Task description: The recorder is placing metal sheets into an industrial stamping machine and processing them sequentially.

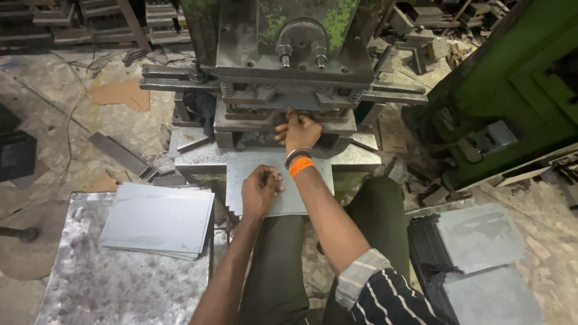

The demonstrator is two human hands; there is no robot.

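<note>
A: Head view. Person seated at a green press. Right hand is up at the die gap, fingers curled and pushed in under the upper block. Can't tell what they're pinching, the gap hides it. Steel bangle and orange band on that wrist.

B: Left hand?

A: Left hand is a loose fist, knuckles down on a grey sheet that lies flat on the press bed, just in front of the die. Looks like it's pinning the sheet, not gripping an edge.

B: Progress?

A: My read: mid-cycle, somewhere in the middle of the batch. Stack of flat sheets on the metal table at the person's left, plain and uncut, so that's probably feed stock. Pile of sheets on the floor at the right, well apart from the press, stacked rougher, corners not lined up. Likely the done ones, but I can't see any punch marks on them from here.

B: Sheet condition?

A: Thin, dull grey, matte, straight edges. Lies flat, no visible bend or crease. Far edge sits toward the die, near edge overhangs toward the lap. Hands cover the middle, so any holes or notches there are hidden.

B: Anything else around?

A: Scrap and offcuts on the floor, second green machine at right.
</note>
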